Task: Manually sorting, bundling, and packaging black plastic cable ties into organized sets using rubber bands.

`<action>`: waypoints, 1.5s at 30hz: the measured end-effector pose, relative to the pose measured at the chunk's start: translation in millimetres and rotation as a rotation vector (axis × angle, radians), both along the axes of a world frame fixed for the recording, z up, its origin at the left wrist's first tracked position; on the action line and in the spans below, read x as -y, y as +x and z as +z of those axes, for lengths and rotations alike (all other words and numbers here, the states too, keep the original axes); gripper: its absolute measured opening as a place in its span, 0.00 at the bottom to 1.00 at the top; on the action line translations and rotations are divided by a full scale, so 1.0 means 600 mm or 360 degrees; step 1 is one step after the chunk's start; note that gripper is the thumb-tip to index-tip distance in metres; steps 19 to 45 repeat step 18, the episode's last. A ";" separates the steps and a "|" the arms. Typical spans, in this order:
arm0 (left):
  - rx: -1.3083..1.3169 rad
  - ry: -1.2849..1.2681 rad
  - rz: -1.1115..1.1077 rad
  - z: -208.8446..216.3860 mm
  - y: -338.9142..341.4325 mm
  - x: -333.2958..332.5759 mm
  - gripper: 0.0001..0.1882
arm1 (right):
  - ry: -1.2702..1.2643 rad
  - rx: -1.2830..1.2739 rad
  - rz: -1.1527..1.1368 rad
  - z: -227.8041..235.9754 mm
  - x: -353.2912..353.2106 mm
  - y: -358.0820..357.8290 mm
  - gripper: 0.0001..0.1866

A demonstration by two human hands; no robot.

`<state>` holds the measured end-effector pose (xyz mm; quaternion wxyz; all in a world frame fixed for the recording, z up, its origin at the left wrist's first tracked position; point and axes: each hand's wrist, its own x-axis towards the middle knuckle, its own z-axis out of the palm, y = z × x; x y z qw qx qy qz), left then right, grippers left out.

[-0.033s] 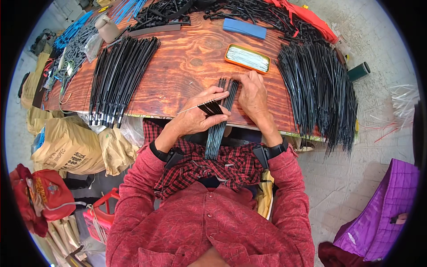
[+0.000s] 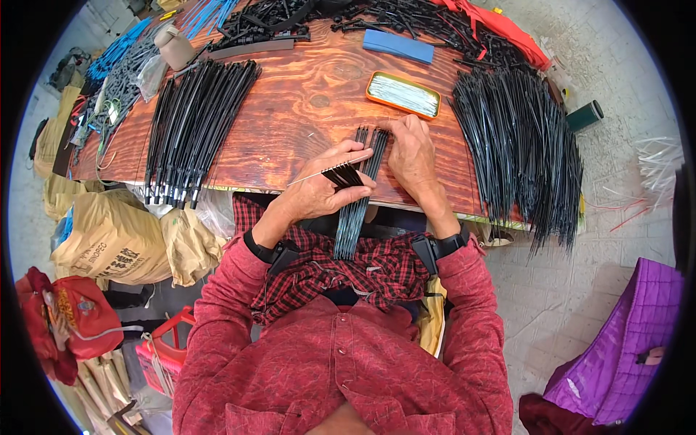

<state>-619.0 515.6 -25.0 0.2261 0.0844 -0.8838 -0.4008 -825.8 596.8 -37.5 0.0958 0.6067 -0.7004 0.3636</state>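
Observation:
My left hand [image 2: 326,177] is closed round a fanned row of black cable ties [image 2: 344,175], its thumb and fingers pressing on them. A thin pale strip sticks out of that hand to the left. Beneath it, a bundle of dark ties [image 2: 352,225] runs from the table edge down over my lap, heads at the far end. My right hand [image 2: 412,156] is beside those heads, thumb and forefinger pinched together; what lies between them is too small to make out. Just beyond it stands an orange-rimmed tin [image 2: 403,96] of thin, pale strips.
Large piles of black ties lie at the table's right [image 2: 515,145] and left [image 2: 199,130]. A blue block [image 2: 398,46], a beige cup [image 2: 175,47] and tangled black parts [image 2: 261,22] are at the back. Sacks [image 2: 112,235] stand left of my lap.

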 end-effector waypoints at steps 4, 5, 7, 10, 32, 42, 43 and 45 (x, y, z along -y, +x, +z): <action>-0.0005 0.0009 0.0014 -0.002 -0.003 0.002 0.11 | 0.0003 -0.0009 -0.0030 -0.003 0.004 0.001 0.16; -0.0034 -0.0039 0.0002 -0.006 -0.004 0.004 0.11 | -0.0004 -0.0007 -0.0035 -0.003 0.005 0.002 0.16; -0.0061 -0.0083 -0.0019 -0.006 -0.004 0.005 0.11 | -0.0016 0.0000 -0.0050 -0.003 0.006 0.005 0.16; -0.0016 -0.0098 -0.0018 -0.002 -0.002 0.005 0.11 | -0.0004 -0.0010 -0.0040 -0.002 0.006 0.007 0.16; -0.0013 -0.0063 -0.0027 -0.001 0.000 0.004 0.11 | 0.0058 0.0008 0.0060 -0.002 0.012 -0.005 0.12; -0.0013 -0.0063 -0.0027 -0.001 0.000 0.004 0.11 | 0.0058 0.0008 0.0060 -0.002 0.012 -0.005 0.12; -0.0013 -0.0063 -0.0027 -0.001 0.000 0.004 0.11 | 0.0058 0.0008 0.0060 -0.002 0.012 -0.005 0.12; -0.0013 -0.0063 -0.0027 -0.001 0.000 0.004 0.11 | 0.0058 0.0008 0.0060 -0.002 0.012 -0.005 0.12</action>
